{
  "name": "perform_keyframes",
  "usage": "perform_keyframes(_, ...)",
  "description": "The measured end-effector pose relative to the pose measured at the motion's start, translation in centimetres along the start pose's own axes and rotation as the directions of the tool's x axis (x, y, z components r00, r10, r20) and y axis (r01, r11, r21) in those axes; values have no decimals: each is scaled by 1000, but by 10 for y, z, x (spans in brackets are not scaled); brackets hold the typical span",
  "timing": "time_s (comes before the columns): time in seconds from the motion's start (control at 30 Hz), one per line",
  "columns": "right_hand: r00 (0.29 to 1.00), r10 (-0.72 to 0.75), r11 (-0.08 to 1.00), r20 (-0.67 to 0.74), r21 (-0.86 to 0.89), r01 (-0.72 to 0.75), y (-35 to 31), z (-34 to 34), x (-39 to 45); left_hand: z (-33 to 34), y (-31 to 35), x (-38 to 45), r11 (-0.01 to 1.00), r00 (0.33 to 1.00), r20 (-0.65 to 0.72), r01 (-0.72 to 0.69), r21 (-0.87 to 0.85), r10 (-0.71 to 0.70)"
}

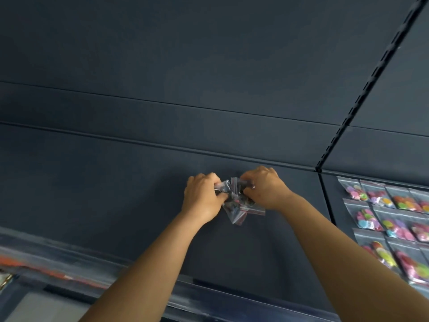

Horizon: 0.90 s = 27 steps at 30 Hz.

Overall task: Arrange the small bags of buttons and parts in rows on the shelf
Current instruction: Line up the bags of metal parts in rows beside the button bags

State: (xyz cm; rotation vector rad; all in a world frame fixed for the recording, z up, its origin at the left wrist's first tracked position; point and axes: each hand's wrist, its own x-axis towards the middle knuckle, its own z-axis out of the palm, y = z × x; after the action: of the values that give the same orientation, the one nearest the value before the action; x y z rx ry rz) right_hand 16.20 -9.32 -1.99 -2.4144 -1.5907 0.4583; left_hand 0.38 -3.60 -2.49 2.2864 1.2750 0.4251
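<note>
Both hands are working over the dark matte shelf panel: the left hand is gripping one side of a crumpled bunch of small clear zip bags with dark contents, while the right hand is pinching bags at the bunch's other side. The bunch is sitting mid-shelf, near the back ledge. Judging by the layout, this section is holding no rows yet, so most work is remaining. On the neighbouring panel to the right, clear bags of bright coloured buttons are already lying in neat rows.
</note>
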Motion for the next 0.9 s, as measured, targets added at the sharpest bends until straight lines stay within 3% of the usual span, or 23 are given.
perform_keyframes(0.17,986,90,960,-139,276,-49,-7,-9,-17,-8,2,-3,907,998,8,62,-416,-65)
perform_keyframes(0.33,946,234,775,-225,631,-41,-8,-27,-39,-15,22,1,700,992,102,120,-704,-68)
perform_keyframes(0.6,885,392,438,-250,897,60,16,-52,-75,0,82,-5,600,976,170,56,-798,134)
perform_keyframes(0.9,850,469,328,-240,941,85,85,-76,-147,45,174,-31,614,922,215,-29,-789,321)
